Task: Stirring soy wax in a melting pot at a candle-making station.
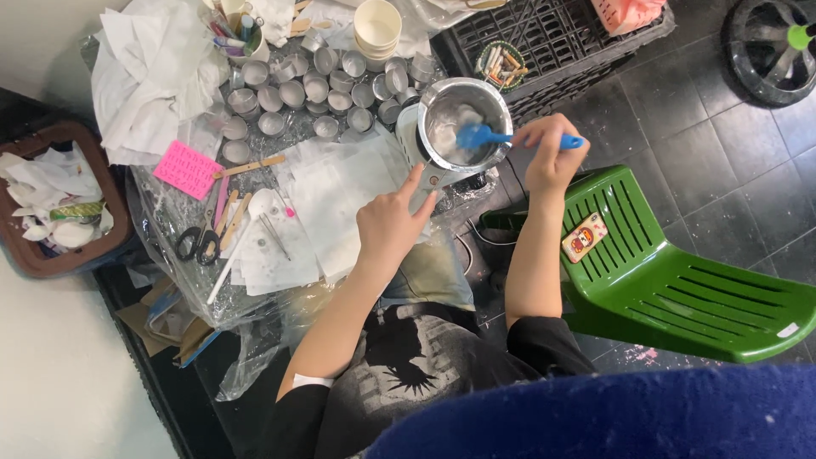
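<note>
From the head camera I look straight down on a cluttered desk point(170, 212) wrapped in clear plastic sheeting. My right hand point(551, 153) is closed around the handle of a blue silicone spatula point(493, 136) — its grip pinches that handle, and the spatula's blade sits inside a round metal pot point(463, 123), over pale, whitish lumps at the bottom. The pot stands at the desk's near right edge, on a white base. My left hand point(391, 223) rests just beside the pot, index finger stretched out and touching the lower side of that base, the other fingers loosely curled; this grip is spread and holds nothing.

Behind the pot, a crowd of small empty metal tins point(323, 85) stands in loose rows, and a stack of paper cups point(377, 30) rises at the far edge. Sheets of white paper point(331, 195) lie under and left of my left hand. Further left I see a pink mould point(187, 168), black-handled scissors point(198, 240) and a few wooden sticks point(251, 165) lying flat. A brown bin point(51, 204) full of white scraps sits left of the desk.

On the right, a green plastic chair point(680, 280) stands on dark floor tiles, with a small phone point(585, 236) lying on its seat — well apart from the pot. A black crate point(552, 42) sits behind the pot, holding a small round dish.
</note>
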